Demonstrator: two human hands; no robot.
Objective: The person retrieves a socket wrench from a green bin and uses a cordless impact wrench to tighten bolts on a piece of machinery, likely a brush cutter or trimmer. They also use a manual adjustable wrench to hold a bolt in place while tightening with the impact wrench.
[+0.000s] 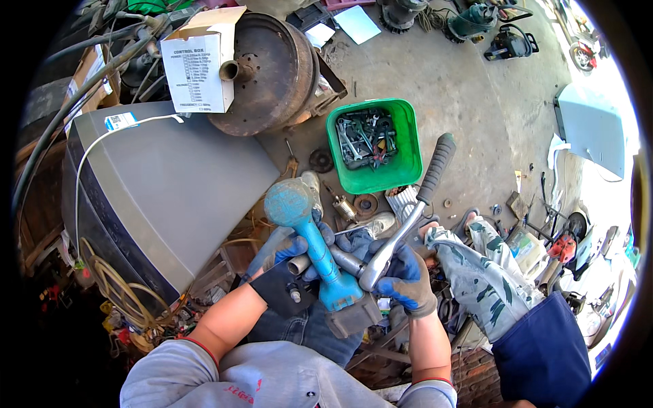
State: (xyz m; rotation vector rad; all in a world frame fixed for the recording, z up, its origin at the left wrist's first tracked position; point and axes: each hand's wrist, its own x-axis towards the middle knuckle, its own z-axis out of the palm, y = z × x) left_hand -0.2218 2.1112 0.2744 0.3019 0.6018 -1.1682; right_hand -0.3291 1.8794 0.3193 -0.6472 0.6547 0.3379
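One green tub (pixel 371 180) stands on concrete floor (pixel 435 88) beyond the power tool (pixel 320 255).

This view looks from the head steeply downward through a wide fisheye lens; the left hand (pixel 284 250) and right hand (pixel 410 280) are near, the concrete floor (pixel 425 78) farther.

The ratchet head (pixel 375 270) looks glossy metal, the power tool (pixel 318 251) matt, scuffed plastic.

From here I see a stained grey concrete floor (pixel 503 112) running off rightward into harsh white daylight (pixel 622 85) (bright enough to squint at), with reddish-brown brickwork (pixel 476 376) showing low down.
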